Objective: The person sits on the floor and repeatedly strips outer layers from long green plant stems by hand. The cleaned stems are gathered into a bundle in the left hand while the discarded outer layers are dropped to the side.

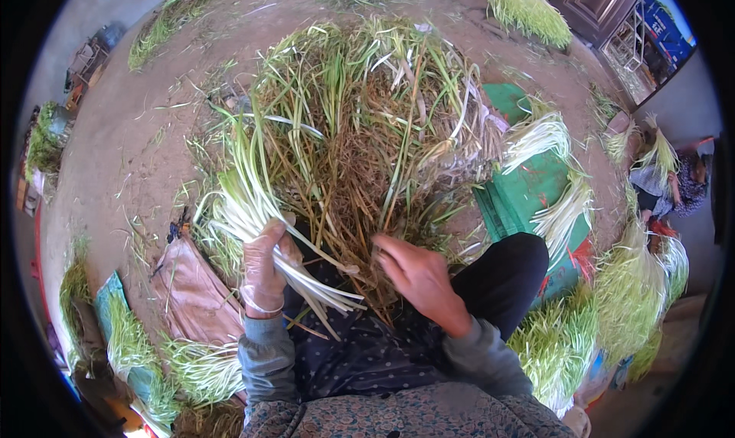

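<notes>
My left hand (269, 265), in a thin clear glove, is closed around a bundle of long stalks with white stems and green leaves (244, 197). The white ends point down to the right over my lap. My right hand (416, 274), slightly blurred, is by the brown, dry lower part of a big heap of stalks (356, 145). Its fingers are bent at the heap's near edge; whether they pinch anything cannot be told. One stalk from the bundle reaches toward these fingers, with a brownish end.
White-stemmed bunches (560, 225) lie on a green woven sack (517, 191) at right. More bunches (560, 334) stand by my knee. A pinkish-brown cloth (198, 294) and a bunch (209, 372) lie at left. Another person (672, 185) sits at far right, near an open doorway.
</notes>
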Tool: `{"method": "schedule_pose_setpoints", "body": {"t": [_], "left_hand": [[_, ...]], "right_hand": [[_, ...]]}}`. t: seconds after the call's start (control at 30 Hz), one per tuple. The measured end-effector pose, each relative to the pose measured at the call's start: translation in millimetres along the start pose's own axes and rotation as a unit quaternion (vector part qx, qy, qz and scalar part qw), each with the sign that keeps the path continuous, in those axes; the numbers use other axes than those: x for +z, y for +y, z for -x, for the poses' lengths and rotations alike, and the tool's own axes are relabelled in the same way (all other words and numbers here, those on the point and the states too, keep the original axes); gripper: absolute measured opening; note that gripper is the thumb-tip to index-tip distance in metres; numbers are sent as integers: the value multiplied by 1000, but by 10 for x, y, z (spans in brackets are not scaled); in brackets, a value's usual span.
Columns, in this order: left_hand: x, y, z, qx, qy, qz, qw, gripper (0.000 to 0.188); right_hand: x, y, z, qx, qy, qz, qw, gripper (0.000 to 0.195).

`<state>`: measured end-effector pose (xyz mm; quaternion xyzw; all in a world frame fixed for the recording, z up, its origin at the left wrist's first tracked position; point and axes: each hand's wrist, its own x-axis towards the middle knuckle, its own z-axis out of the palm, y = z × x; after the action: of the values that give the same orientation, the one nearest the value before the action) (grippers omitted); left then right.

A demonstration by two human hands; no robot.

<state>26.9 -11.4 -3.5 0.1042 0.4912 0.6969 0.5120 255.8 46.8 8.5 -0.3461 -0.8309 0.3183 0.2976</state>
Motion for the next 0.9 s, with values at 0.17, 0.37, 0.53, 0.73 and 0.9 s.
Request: {"method": "schedule_pose_setpoints", "body": {"t": [0.17,0.37,0.53,0.73,0.9], "left_hand": [[78,-23,-49,38,-12,-39,998,25],[52,-53,-79,56,38,-63,996,25],[-84,-37,-208,35,49,-7,998,23],[46,-41,-90,83,19,-90,992,28],[141,4,121,81,-8,-134,988,27]], "right_hand": [[556,-41,-555,-87,-94,-82,988,30],[601,43,-195,-28,-84,-25,996,21],[344,217,661,-12,-167,29,985,21],[-101,170,262,16,-207,101,973,26],[170,-258,-745,104,-137,-211,962,42]]}}
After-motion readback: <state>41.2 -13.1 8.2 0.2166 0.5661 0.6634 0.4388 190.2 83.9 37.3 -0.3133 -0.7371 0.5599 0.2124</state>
